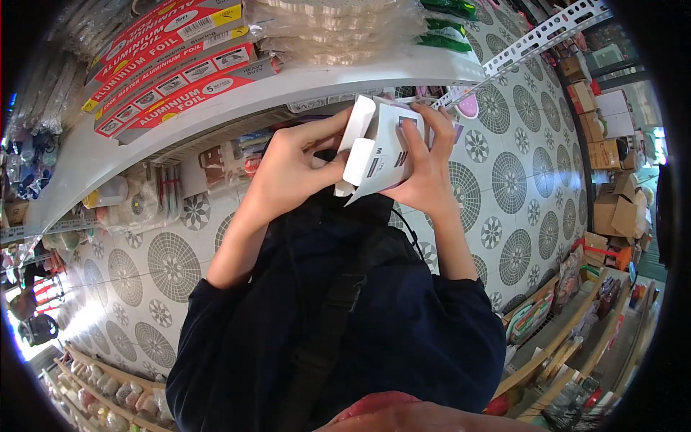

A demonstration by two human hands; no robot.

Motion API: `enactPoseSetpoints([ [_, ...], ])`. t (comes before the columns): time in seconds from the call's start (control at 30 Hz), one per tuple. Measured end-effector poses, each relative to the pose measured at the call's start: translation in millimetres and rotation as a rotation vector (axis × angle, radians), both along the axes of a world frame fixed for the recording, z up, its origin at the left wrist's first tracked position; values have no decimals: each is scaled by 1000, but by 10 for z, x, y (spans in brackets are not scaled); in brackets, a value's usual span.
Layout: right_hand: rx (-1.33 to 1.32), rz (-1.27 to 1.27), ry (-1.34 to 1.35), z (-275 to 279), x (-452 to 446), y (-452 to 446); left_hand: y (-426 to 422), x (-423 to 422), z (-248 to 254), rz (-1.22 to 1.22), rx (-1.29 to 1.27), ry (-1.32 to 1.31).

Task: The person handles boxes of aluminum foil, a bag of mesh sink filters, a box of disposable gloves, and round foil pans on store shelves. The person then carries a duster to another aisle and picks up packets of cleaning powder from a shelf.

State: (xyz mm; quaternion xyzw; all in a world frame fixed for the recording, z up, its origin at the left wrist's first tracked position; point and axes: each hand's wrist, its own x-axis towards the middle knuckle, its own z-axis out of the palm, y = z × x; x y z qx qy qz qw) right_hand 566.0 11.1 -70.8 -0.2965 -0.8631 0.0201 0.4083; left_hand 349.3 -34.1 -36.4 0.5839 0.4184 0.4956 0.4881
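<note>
In front of my chest I hold a small white cardboard box (392, 155) with its end flaps standing open. Dark print and a barcode show on its side. My left hand (299, 158) pinches the flaps at the open end with thumb and fingers. Wrapped round the other side of the box is my right hand (428, 158), its thumb lying on the printed face. What the box contains, if anything, cannot be seen.
A white shelf edge (302, 85) runs just beyond my hands, bearing stacked aluminium foil boxes (173, 65) and plastic-wrapped goods (338, 29). A perforated metal post (540, 43) slants at upper right. Cardboard boxes (619, 209) and wooden racks (554, 345) line the right side above a patterned tile floor (511, 180).
</note>
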Motion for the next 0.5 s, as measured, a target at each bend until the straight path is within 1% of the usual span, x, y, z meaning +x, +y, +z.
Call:
enactPoseSetpoints([
  [0.03,9,29,39,-64,11,27,-2,-6,-20,-20,20,-49],
  [0.13,105,116,130,-186,-19,131,-63,37,75,-2,-55,-95],
  [0.23,127,119,35,-178,-16,148,-138,135,133,85,17,10],
  [0.33,-153,106,-59,60,-60,36,-154,241,43,209,83,129],
  [0.43,-432,168,71,241,-125,-13,-136,350,-59,283,152,184],
  [0.5,-492,191,132,264,-146,-15,-140,372,-35,321,156,183],
])
